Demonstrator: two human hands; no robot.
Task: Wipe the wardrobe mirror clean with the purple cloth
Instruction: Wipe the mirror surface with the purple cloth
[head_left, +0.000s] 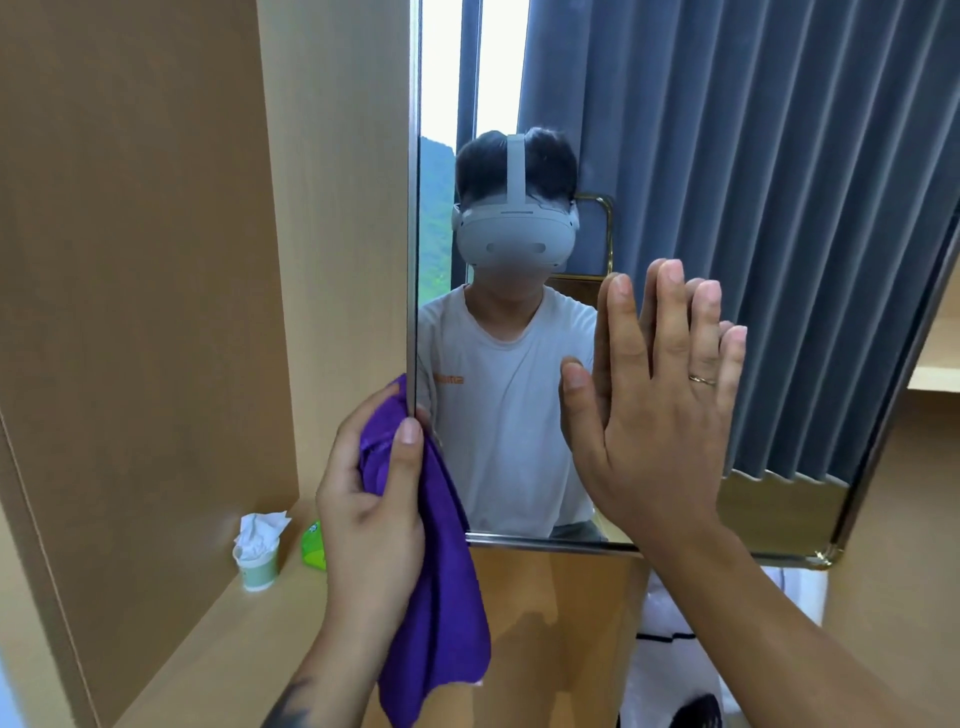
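Left hand (371, 499) grips bunched purple cloth (441, 587) at metal-framed wardrobe mirror's (519, 78) left edge — right hand (660, 410) flat, fingers straight, bracing glass; wiping progress unclear.

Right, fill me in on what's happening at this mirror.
A person is cleaning the wardrobe mirror. The left hand grips the purple cloth and holds it at the mirror's left edge, with most of the cloth hanging down below the grip. The right hand is pressed flat against the glass, fingers straight. On the shelf to the left stand a small cup stuffed with tissue and a green packet.
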